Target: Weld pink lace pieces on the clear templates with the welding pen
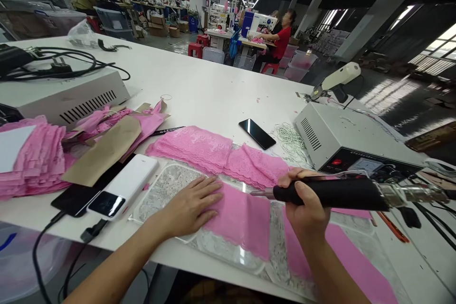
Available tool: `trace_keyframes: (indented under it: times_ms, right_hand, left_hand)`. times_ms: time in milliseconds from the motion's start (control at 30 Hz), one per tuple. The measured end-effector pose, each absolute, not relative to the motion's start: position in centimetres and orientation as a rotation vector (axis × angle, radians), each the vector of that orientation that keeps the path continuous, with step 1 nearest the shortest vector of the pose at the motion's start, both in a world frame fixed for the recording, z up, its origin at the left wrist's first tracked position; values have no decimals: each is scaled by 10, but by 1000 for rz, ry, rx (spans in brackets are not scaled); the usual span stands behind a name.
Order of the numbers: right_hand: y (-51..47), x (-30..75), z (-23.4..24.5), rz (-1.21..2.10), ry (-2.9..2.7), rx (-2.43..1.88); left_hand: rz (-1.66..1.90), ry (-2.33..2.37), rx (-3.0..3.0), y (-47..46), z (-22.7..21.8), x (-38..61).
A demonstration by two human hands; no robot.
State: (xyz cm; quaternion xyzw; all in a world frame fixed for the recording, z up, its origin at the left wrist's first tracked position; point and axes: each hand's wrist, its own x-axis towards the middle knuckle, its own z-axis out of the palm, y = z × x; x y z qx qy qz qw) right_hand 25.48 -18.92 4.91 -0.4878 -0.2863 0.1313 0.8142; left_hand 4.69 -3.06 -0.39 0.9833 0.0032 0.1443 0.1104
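Observation:
My left hand [194,206] lies flat with its fingers apart, pressing on a pink fabric piece [245,218] and a clear plastic template [203,242]. My right hand [308,209] is wrapped round a black corded hand tool [331,192] with a thin metal tip. That tip points left and sits at the upper edge of the pink piece; whether it touches the fabric I cannot tell. Behind both hands lies a strip of stacked pink lace [199,147]. Another pink piece [342,256] rests under my right forearm.
A grey control box [356,128] with a meter stands at right, near a phone [257,134] and tangled pale thread [290,140]. At left are a white power bank [124,185], pink lace piles [32,161] and another grey box [78,95]. A person in red [283,40] sits beyond the table.

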Motion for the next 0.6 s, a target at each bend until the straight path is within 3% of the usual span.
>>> trace_keyframes:
  times_ms: [600]
  right_hand:
    - [-196, 259, 43, 287, -569, -1059]
  left_hand:
    - [438, 7, 2865, -29, -5, 46]
